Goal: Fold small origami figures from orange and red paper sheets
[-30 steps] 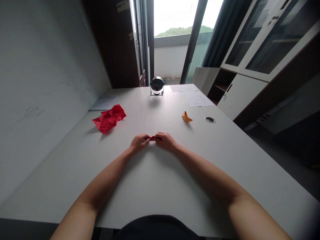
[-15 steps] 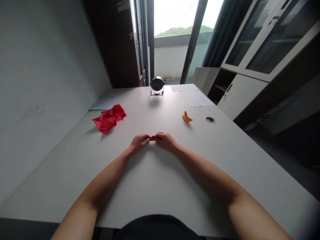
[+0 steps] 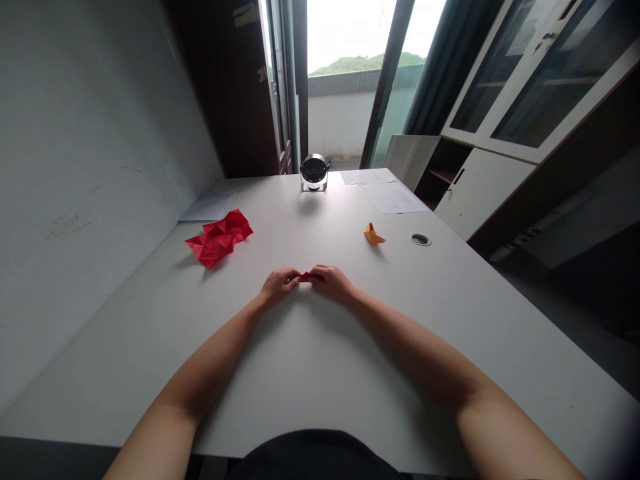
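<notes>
My left hand (image 3: 280, 285) could slide straight ahead over the bench (image 3: 320, 373), between the big red paper (image 3: 220, 239) and the orange paper (image 3: 373, 235), until the round black thing (image 3: 315, 169) blocks it. Far left, the wall (image 3: 90, 173) stops me.

Daylight pouring in at twelve o'clock, through a tall glass window (image 3: 350, 30), with a balcony parapet (image 3: 333, 117) and green hill (image 3: 350, 65) outside! At ten, a scuffed white wall (image 3: 90, 167); at eleven, a tall dark-brown cabinet (image 3: 220, 93), tape-marked. A dark curtain (image 3: 437, 60) hangs at one. Over at two, a white glass-doored cupboard (image 3: 537, 90), one lower door (image 3: 410, 157) ajar! Shadowy floor (image 3: 545, 287) at three; glare whitening the tabletop's (image 3: 320, 373) far end.
</notes>
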{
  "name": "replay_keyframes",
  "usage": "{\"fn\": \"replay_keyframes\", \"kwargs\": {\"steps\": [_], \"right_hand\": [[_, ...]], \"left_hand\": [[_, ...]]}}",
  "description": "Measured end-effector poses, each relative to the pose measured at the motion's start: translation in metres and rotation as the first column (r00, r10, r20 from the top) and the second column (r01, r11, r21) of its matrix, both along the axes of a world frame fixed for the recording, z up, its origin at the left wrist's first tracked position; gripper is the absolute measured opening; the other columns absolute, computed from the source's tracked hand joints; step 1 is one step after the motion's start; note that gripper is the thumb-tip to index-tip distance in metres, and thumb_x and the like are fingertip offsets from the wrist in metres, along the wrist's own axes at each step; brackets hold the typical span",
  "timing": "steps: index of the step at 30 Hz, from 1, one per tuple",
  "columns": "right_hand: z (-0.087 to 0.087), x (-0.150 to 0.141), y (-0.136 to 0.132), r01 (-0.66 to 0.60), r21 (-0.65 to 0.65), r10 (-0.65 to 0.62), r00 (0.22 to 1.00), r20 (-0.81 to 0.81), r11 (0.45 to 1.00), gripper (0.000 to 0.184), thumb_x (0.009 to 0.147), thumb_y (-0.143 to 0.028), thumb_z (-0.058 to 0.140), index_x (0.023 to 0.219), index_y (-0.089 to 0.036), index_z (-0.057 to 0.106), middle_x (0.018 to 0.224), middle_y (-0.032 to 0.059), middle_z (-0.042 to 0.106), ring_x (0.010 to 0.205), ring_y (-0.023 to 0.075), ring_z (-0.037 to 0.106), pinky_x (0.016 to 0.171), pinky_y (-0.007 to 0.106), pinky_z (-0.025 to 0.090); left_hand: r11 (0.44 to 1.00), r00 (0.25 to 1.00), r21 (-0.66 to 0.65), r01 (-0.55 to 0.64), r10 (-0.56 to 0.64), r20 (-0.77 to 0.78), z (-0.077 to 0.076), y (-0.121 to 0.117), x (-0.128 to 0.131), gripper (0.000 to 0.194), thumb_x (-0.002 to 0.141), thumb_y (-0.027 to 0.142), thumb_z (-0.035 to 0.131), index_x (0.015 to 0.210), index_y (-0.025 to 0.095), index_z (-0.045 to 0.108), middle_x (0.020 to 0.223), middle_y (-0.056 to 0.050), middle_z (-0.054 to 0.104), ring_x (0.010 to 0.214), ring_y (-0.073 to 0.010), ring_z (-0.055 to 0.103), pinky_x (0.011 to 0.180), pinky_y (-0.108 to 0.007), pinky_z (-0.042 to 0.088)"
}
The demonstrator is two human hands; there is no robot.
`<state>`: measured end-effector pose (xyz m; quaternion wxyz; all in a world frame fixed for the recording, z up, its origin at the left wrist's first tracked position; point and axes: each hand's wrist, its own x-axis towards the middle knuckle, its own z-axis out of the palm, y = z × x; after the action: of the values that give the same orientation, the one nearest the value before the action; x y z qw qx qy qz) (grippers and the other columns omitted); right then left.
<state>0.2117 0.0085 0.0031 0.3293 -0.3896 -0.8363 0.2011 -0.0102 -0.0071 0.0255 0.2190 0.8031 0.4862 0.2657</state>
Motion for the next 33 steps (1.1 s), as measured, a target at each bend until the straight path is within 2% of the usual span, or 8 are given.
{"fn": "replay_keyframes", "kwargs": {"steps": [33], "right_hand": [[0.0053, -0.0001, -0.0024, 0.003, -0.024, -0.003, 1.000, 0.008, 1.000, 0.016, 0.090, -0.030, 0.060, 0.091, -0.022, 0.073, 0.084, 0.0034, 0.067, 0.071, 0.0122, 0.055, 0.066, 0.023, 0.038]], "left_hand": [[1.000, 1.000, -0.022, -0.013, 0.013, 0.002, -0.0002, -0.0005, -0.0004, 0.024, 0.088, 0.033, 0.053, 0.100, 0.025, 0.072, 0.090, -0.001, 0.072, 0.077, -0.0146, 0.059, 0.073, -0.024, 0.046]]}}
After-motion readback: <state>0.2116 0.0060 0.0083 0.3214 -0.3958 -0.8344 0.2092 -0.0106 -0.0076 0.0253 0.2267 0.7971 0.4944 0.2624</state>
